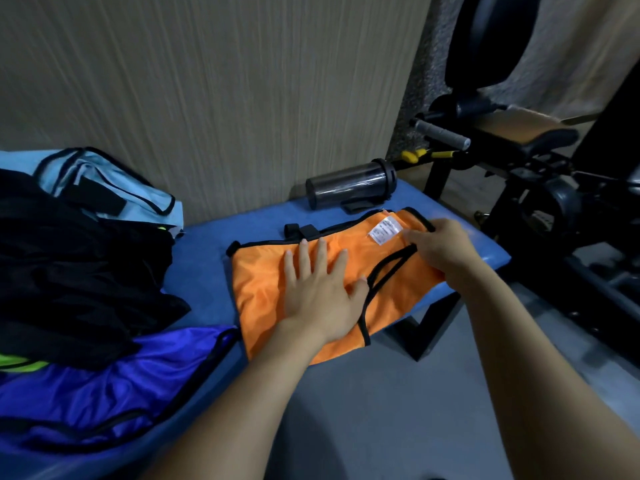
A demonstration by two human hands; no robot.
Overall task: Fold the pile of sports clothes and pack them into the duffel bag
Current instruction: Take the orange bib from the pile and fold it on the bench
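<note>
Left hand (320, 292) nearest me, fingers spread, pressing flat on orange vest (311, 289) on the blue bench (204, 261). Right hand (438, 247) pinches the vest's far edge beside the white tag (385, 230). Folding step, I'd say; next, fold that edge toward my left hand. Unfolded clothes pile (79, 271) left of vest.

I read this as a gym: black exercise machine (540, 174) with padded seat, grip handle (443, 134), blue padded counter (201, 265).

One head-worn camera looks forward and down — close over the blue counter (204, 251), a wall just behind.
</note>
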